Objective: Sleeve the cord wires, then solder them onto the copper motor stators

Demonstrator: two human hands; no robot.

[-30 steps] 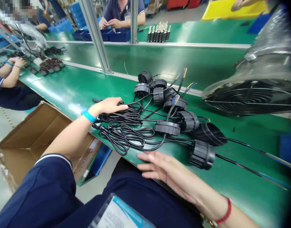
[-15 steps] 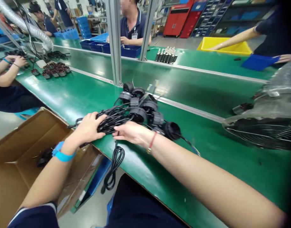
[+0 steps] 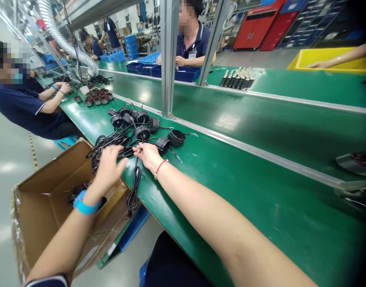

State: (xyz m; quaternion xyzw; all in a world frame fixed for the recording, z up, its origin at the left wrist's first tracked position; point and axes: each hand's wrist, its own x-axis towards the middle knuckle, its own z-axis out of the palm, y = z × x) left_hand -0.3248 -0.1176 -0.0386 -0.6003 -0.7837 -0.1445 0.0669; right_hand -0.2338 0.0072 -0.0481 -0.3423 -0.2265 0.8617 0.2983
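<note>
My right hand (image 3: 147, 154) is closed in a pinch around a black cable (image 3: 134, 184) whose folded loops hang down over the bench edge. Beside it, my left hand (image 3: 110, 167) has its thumb and fingers apart, in front of a heap of black cables (image 3: 114, 139); nothing shows in its grasp. Several round black plastic housings (image 3: 142, 132) with cables and bare coloured wire ends lie just beyond the hands. One cup-shaped housing (image 3: 176, 138) sits at the right of the pile.
An open cardboard box (image 3: 36, 199) with dark items inside stands below my left arm, against the green bench (image 3: 219, 179). A metal post (image 3: 167, 59) rises behind the pile. Co-workers sit to the left and across. A fan (image 3: 356, 195) is at far right.
My left hand has come off the cable heap and its fingers are apart. My right hand keeps its pinch on the cable. The housings lie more spread out, and the view has shifted.
</note>
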